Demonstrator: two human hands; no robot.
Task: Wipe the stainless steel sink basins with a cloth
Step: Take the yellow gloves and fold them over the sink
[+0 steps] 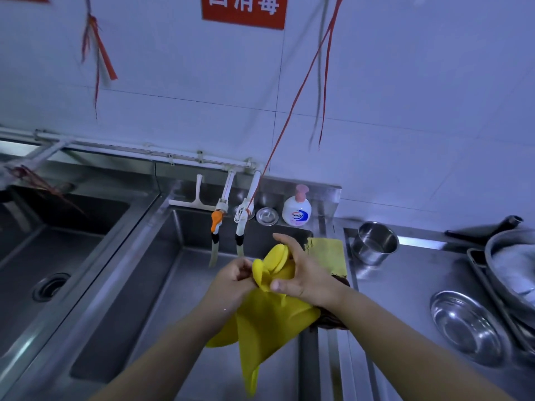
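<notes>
A bright yellow rubber glove (269,311) is held above the middle stainless steel sink basin (173,256), its cuff pinched by the left hand (234,280) and its fingers gripped by the right hand (301,273), the rest hanging below both hands.

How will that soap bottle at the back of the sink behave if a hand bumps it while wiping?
The soap bottle stands upright on the narrow ledge behind the sink, so a push could probably tip it into the basin. Its squat, wide body suggests moderate stability. The smooth plastic is likely slippery if wet, and the tall pump top gives a knock some leverage.
</notes>
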